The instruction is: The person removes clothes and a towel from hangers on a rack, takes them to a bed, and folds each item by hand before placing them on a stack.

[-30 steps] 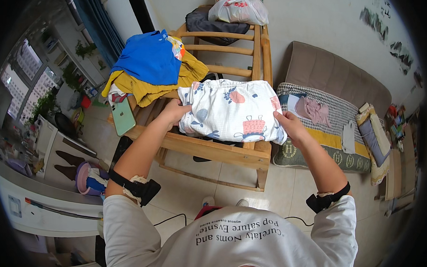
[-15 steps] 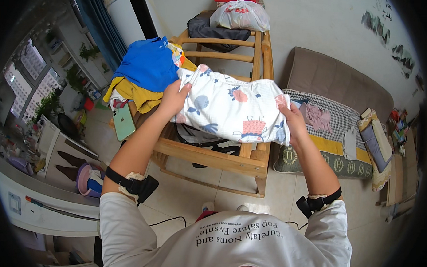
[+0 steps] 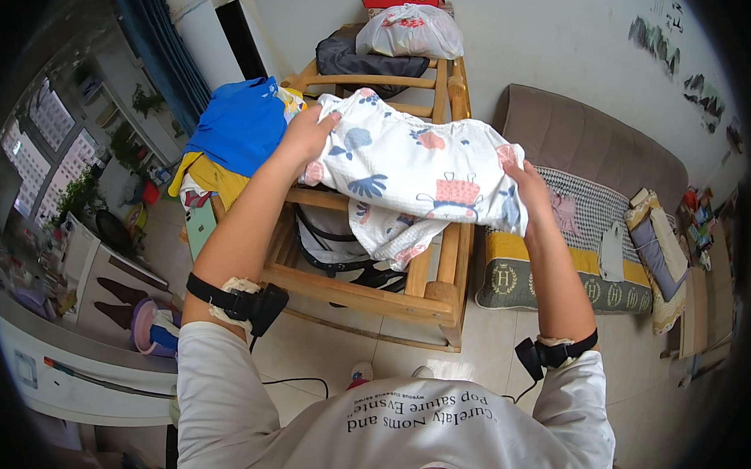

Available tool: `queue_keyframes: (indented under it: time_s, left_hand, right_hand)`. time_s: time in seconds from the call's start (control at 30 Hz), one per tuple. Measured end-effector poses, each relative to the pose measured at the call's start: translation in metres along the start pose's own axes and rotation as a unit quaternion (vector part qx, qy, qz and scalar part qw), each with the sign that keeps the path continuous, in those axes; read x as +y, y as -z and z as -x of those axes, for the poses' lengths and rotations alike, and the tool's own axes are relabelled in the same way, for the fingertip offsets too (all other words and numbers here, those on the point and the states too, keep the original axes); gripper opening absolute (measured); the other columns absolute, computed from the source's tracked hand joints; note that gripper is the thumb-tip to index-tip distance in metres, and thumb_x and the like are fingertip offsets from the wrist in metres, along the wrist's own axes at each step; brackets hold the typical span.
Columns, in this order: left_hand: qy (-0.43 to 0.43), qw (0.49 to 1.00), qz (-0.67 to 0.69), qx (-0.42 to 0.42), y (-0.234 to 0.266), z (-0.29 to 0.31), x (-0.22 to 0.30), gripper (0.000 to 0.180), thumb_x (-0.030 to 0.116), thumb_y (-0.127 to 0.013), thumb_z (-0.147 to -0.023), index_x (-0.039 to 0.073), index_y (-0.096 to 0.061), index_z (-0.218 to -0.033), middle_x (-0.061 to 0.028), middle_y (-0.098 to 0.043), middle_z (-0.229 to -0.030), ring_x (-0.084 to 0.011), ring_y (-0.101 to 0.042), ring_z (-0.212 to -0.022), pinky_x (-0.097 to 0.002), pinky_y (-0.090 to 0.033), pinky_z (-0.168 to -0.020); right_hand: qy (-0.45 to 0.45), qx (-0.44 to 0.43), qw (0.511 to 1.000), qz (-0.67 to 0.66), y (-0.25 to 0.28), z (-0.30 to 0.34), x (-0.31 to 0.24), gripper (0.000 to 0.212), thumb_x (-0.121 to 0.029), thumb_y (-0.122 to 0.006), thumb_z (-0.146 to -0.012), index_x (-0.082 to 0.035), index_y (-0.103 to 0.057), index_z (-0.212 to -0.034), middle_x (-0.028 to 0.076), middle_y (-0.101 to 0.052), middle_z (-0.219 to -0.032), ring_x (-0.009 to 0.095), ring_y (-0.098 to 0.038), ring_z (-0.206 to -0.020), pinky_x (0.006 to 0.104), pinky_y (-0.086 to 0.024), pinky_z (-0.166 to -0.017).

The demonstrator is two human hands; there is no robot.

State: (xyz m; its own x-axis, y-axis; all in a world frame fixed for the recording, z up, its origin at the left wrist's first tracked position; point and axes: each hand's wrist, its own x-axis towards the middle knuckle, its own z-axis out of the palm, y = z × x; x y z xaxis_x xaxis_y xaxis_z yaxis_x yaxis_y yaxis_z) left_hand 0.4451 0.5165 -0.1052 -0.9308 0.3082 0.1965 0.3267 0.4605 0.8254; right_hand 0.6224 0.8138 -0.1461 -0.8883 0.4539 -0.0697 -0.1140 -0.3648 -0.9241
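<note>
White printed pants [image 3: 403,165], patterned with pink and blue shapes, stretch sideways between my hands above a wooden frame [image 3: 365,296]. The upper edge looks gathered like a waistband, and a loose part of the cloth hangs below the middle. My left hand [image 3: 307,137] is closed on the left end, thumb on top. My right hand [image 3: 530,194] grips the right end, its fingers partly behind the fabric. Left of my left hand lies a heap of clothes, with a blue garment [image 3: 239,126] over a yellow one [image 3: 216,178].
A green phone [image 3: 199,227] lies by the heap, partly behind my left forearm. At the frame's far end sit a white plastic bag [image 3: 411,31] and a dark bag [image 3: 369,65]. A brown sofa bed [image 3: 594,139] stands right; a purple basin [image 3: 145,330] is lower left.
The pants have tilted, right end lower, and a loose part now dangles underneath. My left hand has moved slightly up and left; my right hand has shifted slightly right.
</note>
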Motion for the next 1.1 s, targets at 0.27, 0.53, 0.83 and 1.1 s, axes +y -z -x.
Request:
queue_keyframes:
  time_s: [0.27,0.53,0.83,1.1]
  left_hand:
    - [-0.061,0.97,0.234,0.032,0.046,0.002,0.08,0.027,0.017,-0.048,-0.093,-0.002,-0.052,-0.11,-0.0078,-0.063,-0.094,-0.0137,-0.061,-0.076,-0.0272,-0.05,-0.068]
    - [0.024,0.999,0.011,-0.038,0.009,0.031,-0.05,0.024,0.013,-0.053,-0.089,0.0,-0.056,-0.109,-0.0056,-0.064,-0.09,-0.0124,-0.059,-0.074,-0.0279,-0.049,-0.067]
    - [0.135,0.972,0.153,-0.114,-0.006,0.065,-0.048,0.031,0.02,-0.06,-0.085,-0.004,-0.058,-0.104,-0.009,-0.064,-0.094,-0.0135,-0.06,-0.079,-0.0272,-0.047,-0.068]
    - [0.135,0.953,0.224,-0.156,-0.006,0.073,-0.025,0.04,0.013,-0.069,-0.078,-0.004,-0.053,-0.11,-0.0095,-0.063,-0.099,-0.0143,-0.061,-0.084,-0.0274,-0.049,-0.073]
  right_hand:
    - [0.192,-0.047,0.98,-0.03,-0.031,-0.016,-0.077,0.032,-0.002,-0.053,-0.084,0.004,-0.046,-0.115,0.013,-0.06,-0.097,0.019,-0.062,-0.082,0.0295,-0.052,-0.07]
    - [0.004,-0.023,0.994,0.104,-0.004,0.05,0.018,0.054,-0.003,-0.056,-0.083,-0.002,-0.031,-0.131,0.014,-0.054,-0.112,0.019,-0.059,-0.093,0.0319,-0.052,-0.075]
    - [-0.18,-0.134,0.952,0.208,0.033,0.0,0.049,0.048,-0.051,-0.058,-0.08,-0.007,-0.058,-0.1,0.006,-0.061,-0.089,0.015,-0.057,-0.084,0.0282,-0.044,-0.072]
    - [-0.204,-0.128,0.919,0.313,0.003,-0.086,0.069,0.035,-0.035,-0.064,-0.08,-0.001,-0.062,-0.084,0.004,-0.062,-0.075,0.013,-0.059,-0.062,0.0238,-0.047,-0.054]
